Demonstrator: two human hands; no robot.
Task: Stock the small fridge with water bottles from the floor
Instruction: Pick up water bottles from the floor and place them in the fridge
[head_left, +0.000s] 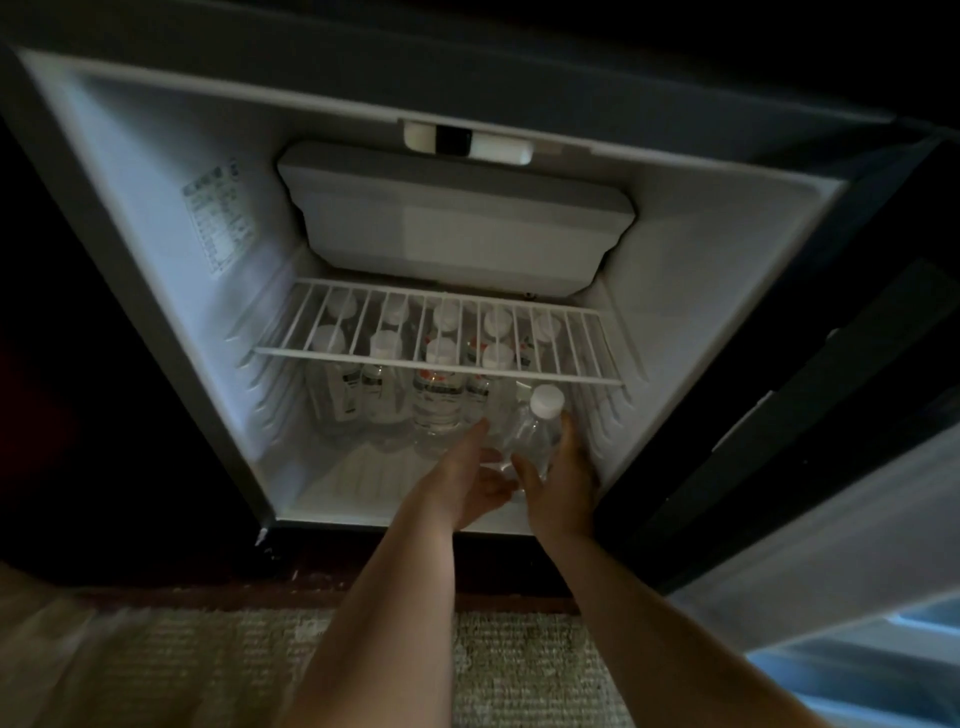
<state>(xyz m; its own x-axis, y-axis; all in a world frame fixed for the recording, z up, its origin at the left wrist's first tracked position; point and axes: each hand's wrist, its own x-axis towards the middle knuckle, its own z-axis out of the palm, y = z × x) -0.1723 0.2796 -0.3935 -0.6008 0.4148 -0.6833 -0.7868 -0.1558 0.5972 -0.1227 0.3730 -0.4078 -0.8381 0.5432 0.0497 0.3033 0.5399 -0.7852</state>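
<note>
The small fridge (156, 218) stands open, its white inside dimly lit. Several clear water bottles with white caps (439, 400) stand in rows on its floor, under the wire shelf (436, 358). One more clear bottle (535, 431) with a white cap is inside at the front right, upright and slightly tilted. My right hand (563, 493) is wrapped around its right side. My left hand (467, 483) lies palm up against its lower left side, fingers spread.
The freezer box (457, 208) fills the top of the fridge. The open door (831, 441) stands close at the right. Woven carpet (218, 670) covers the floor in front. No loose bottles show on the floor.
</note>
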